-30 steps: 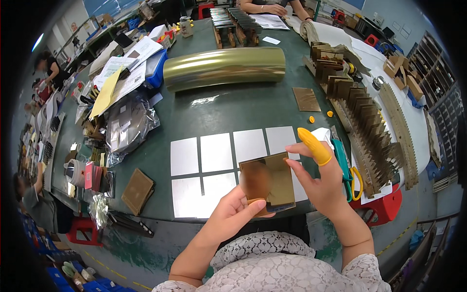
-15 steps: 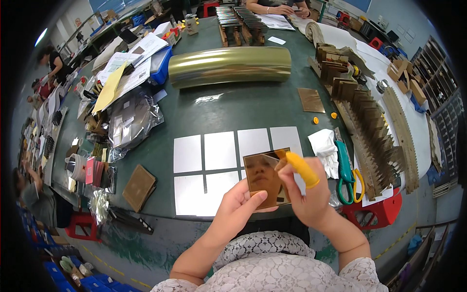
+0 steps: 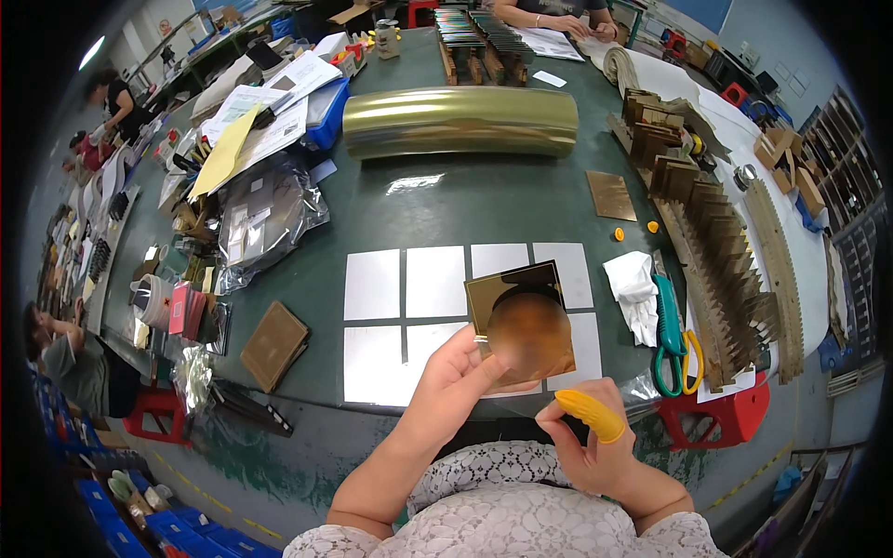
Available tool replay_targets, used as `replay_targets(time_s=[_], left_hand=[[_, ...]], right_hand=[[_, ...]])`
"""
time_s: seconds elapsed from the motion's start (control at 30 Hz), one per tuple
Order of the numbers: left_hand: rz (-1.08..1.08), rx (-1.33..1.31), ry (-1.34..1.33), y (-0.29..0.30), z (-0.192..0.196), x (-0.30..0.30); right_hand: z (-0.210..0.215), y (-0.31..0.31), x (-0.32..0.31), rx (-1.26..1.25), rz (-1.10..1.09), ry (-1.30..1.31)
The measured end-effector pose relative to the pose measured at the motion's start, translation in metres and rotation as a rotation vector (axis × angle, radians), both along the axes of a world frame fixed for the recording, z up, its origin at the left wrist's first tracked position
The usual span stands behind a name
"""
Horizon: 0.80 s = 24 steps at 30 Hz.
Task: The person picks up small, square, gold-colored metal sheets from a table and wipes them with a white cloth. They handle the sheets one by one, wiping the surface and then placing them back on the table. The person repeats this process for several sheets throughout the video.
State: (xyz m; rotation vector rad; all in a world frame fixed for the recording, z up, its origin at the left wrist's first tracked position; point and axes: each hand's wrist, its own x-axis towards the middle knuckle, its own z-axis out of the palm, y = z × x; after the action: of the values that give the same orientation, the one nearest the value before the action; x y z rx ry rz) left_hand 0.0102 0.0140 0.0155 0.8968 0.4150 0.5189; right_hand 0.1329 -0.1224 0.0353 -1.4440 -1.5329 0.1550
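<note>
My left hand (image 3: 453, 383) holds a square gold mirror sheet (image 3: 521, 323) by its lower left corner, tilted up over the table edge. My right hand (image 3: 591, 445) sits lower right of the sheet, apart from it, fingers curled, with a yellow rubber cot (image 3: 590, 415) on one finger and nothing in it. Under the sheet lie several white square sheets (image 3: 405, 284) in two rows on the green table (image 3: 437, 205).
A big gold foil roll (image 3: 460, 122) lies across the table further back. Green-handled scissors (image 3: 672, 333) and a white cloth (image 3: 634, 287) lie to the right, beside rows of stacked brown cards (image 3: 721, 256). A brown card stack (image 3: 274, 345) lies left. Other people work at the far end and left.
My right hand has let go of the gold sheet and dropped down toward my body. My left hand keeps the sheet and has tilted it up flatter to the camera.
</note>
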Motion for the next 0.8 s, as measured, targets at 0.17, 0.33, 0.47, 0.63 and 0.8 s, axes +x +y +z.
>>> replay_targets(time_s=[0.17, 0.33, 0.47, 0.63, 0.8], left_hand=[[-0.035, 0.040, -0.021, 0.001, -0.004, -0.002], [-0.015, 0.037, -0.005, 0.001, -0.005, -0.002], [-0.002, 0.019, 0.012, 0.002, -0.007, -0.002], [-0.007, -0.023, -0.010, 0.003, -0.009, -0.002], [-0.009, 0.047, -0.044, 0.004, -0.012, -0.001]], right_hand=[[0.000, -0.007, -0.001, -0.007, 0.032, 0.009], [-0.003, -0.008, -0.002, 0.006, 0.034, 0.028], [-0.003, -0.007, -0.003, 0.014, 0.035, 0.029], [-0.005, -0.006, -0.007, 0.048, -0.047, 0.110], [-0.005, -0.006, -0.006, 0.045, -0.050, 0.107]])
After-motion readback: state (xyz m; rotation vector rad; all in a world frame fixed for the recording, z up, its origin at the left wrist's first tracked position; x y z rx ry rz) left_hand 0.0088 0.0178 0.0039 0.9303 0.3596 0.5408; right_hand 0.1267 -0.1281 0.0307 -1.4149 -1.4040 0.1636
